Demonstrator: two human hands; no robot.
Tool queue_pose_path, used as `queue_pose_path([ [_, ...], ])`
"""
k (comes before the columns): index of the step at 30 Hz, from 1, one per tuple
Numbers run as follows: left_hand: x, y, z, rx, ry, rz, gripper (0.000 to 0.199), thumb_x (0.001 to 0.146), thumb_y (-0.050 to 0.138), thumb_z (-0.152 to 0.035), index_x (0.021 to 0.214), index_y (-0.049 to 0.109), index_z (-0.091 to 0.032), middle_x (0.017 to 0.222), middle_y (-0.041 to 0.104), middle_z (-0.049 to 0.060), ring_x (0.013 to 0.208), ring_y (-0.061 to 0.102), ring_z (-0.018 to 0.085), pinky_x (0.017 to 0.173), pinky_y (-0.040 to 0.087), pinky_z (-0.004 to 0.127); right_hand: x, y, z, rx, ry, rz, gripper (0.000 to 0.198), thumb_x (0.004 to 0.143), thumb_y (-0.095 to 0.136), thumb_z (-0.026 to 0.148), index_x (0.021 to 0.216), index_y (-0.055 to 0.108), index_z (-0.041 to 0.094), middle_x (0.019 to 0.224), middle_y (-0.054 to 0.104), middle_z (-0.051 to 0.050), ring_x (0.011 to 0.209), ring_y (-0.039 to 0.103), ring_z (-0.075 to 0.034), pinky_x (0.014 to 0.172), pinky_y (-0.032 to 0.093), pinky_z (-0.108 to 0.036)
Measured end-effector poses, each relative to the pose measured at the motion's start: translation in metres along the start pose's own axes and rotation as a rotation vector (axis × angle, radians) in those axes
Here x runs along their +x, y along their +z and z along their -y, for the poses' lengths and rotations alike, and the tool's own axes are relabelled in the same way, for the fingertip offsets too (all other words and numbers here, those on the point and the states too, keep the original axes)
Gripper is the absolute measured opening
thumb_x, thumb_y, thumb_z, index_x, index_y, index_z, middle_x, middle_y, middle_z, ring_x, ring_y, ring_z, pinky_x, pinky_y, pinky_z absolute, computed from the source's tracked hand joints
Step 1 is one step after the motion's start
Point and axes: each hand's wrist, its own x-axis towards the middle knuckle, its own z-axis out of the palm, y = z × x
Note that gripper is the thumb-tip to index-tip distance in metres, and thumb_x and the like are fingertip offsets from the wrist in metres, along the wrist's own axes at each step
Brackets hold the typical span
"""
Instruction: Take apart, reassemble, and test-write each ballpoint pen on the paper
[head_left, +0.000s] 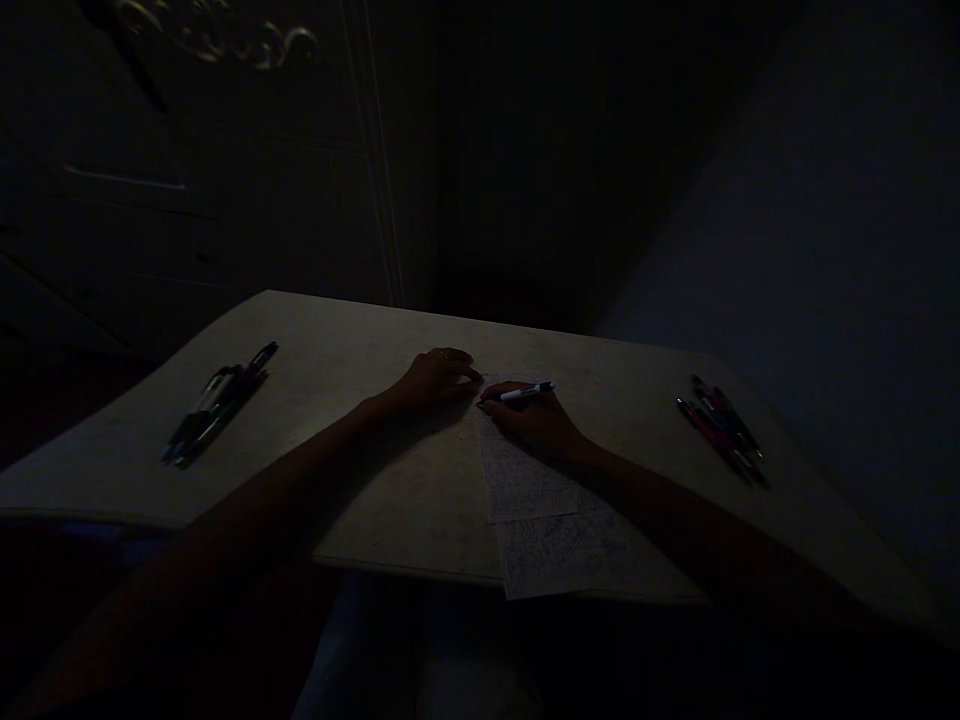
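At the middle of the pale flat desk [360, 400], your right hand [536, 420] has its fingers closed around a white-barrelled marker pen with a dark cap end [527, 392], tip pointing left onto the top edge of a long white paper strip covered in dense blue scribble [540, 500]. Your left hand [435, 380] lies flat just beside the tip, fingers together and pressing the sheet's top left corner, holding nothing. Risks as I read them: the strip's lower end overhangs the near desk edge, so if your left hand lifts, the paper could slide toward your lap and drag the stroke off line. Your right forearm lies across the sheet, so fresh ink may smear under it. Lighting is very dim; you could run the tip off the paper onto the desk, or mark your left fingertips, which sit almost touching it. A loose bundle of dark pens with one white barrel [217, 400] lies well apart at left, and a loose bunch of red and dark pens [724, 430] at far right near the edge; an elbow sweep could roll those off.
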Motion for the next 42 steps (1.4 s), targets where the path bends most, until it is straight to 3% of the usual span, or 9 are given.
queue_pose_path([
  [7, 0.0005, -0.0035, -0.0036, -0.029, -0.010, 0.046, 0.035, 0.092, 0.058, -0.044, 0.113, 0.078, -0.025, 0.136, 0.064, 0.014, 0.125, 0.059, 0.033, 0.103, 0.045, 0.048, -0.0004, 0.0003, -0.0005, -0.046, -0.005, 0.003, 0.022, 0.083, 0.066, 0.036, 0.094, 0.078, 0.021, 0.081, 0.075, -0.004, 0.072, 0.067, -0.019, 0.069, 0.053, -0.033],
  [12, 0.0004, -0.0034, -0.0057, -0.046, -0.030, 0.024, 0.031, 0.091, 0.060, -0.042, 0.111, 0.078, -0.027, 0.135, 0.065, 0.012, 0.124, 0.059, 0.032, 0.103, 0.045, 0.049, 0.0011, -0.0004, -0.0025, -0.047, -0.066, -0.007, 0.017, 0.082, 0.067, 0.033, 0.091, 0.078, 0.022, 0.093, 0.077, -0.005, 0.086, 0.070, -0.021, 0.082, 0.053, -0.035],
  [21, 0.0001, 0.0010, -0.0001, -0.004, -0.001, 0.007, 0.034, 0.092, 0.058, -0.045, 0.112, 0.078, -0.027, 0.135, 0.065, 0.013, 0.124, 0.059, 0.031, 0.104, 0.044, 0.048, -0.0021, -0.0004, 0.0035, 0.021, 0.063, -0.010, 0.031, 0.080, 0.068, 0.043, 0.093, 0.076, 0.016, 0.062, 0.065, 0.000, 0.054, 0.056, -0.014, 0.054, 0.044, -0.028],
  [42, 0.0002, -0.0010, -0.0047, 0.012, -0.001, 0.007, 0.033, 0.093, 0.058, -0.044, 0.111, 0.078, -0.026, 0.133, 0.066, 0.014, 0.123, 0.060, 0.031, 0.102, 0.046, 0.048, -0.0021, 0.0011, 0.0009, -0.014, -0.004, -0.015, 0.024, 0.081, 0.066, 0.038, 0.089, 0.074, 0.017, 0.063, 0.065, -0.001, 0.058, 0.055, -0.014, 0.056, 0.042, -0.027],
])
